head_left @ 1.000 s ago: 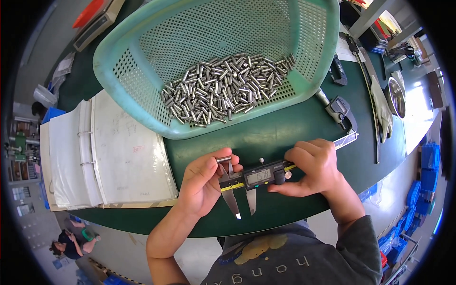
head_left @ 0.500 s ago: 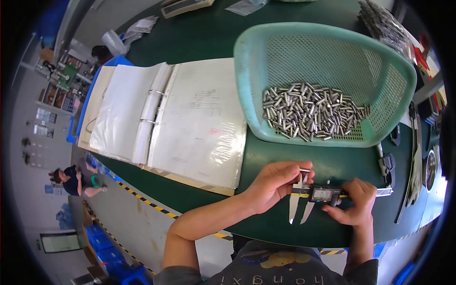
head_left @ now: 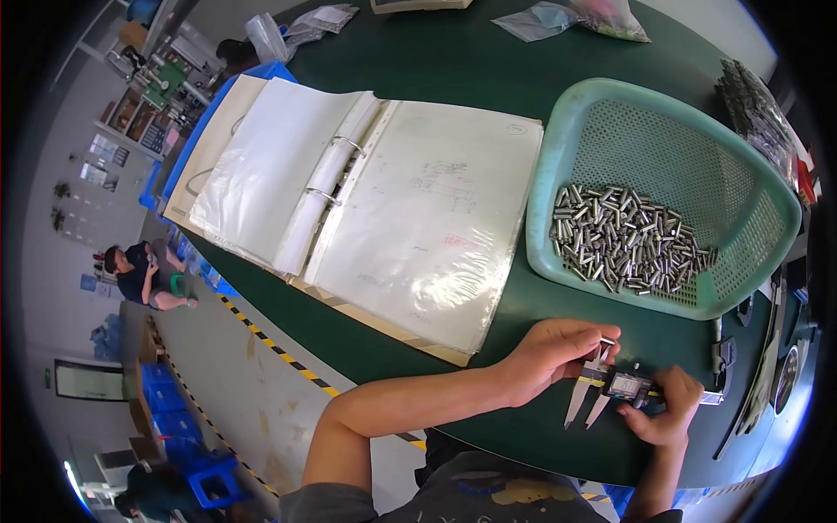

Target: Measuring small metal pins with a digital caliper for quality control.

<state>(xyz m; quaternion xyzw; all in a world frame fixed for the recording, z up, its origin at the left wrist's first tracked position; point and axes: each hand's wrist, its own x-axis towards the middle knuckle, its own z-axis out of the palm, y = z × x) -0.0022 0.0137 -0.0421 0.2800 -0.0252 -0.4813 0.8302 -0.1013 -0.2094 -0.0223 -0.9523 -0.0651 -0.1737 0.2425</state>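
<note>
A digital caliper [head_left: 624, 385] lies across my two hands, its long jaws pointing toward me and slightly parted. My right hand [head_left: 671, 408] is closed round the beam at the caliper's right end, with the thumb near the display housing. With its fingertips, my left hand [head_left: 551, 362] pinches a short metal pin [head_left: 608, 340] at the caliper's small upper jaws. Exactly how the pin meets those jaws is too small to tell. Many like metal pins [head_left: 623, 240] lie heaped in the green plastic basket [head_left: 545, 205], beyond my hands.
An open ring binder [head_left: 410, 227] with sleeved sheets lies left of the basket on the green table [head_left: 453, 65]. Right of my hands is another measuring tool [head_left: 723, 356]. Plastic bags [head_left: 532, 19] lie at the back. A person [head_left: 139, 272] sits far left; another [head_left: 161, 492] shows lower left.
The whole view has swung, so table, basket and binder sit further right in the picture. My hands keep the same hold on caliper and pin. A second person has come into view lower left.
</note>
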